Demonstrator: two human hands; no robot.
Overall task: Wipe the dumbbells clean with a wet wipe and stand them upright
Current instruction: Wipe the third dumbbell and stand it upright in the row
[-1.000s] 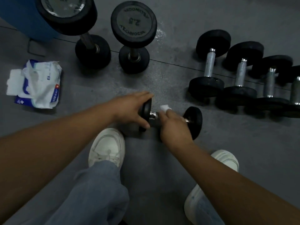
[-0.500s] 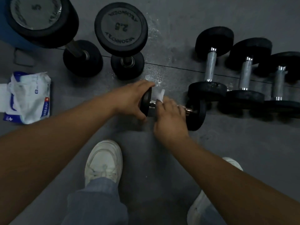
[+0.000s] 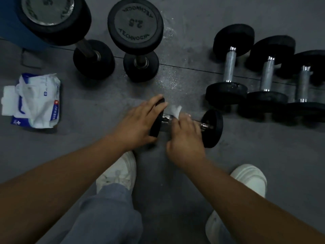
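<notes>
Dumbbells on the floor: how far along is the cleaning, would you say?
Looks done: the 5 dumbbell and the 2.5 dumbbell stand upright. In hand: the left hand grips a small dumbbell by one plate, and the right hand holds a wipe round its handle. Left: standing that one up, then at least three lying dumbbells on the right, probably unwiped.
</notes>
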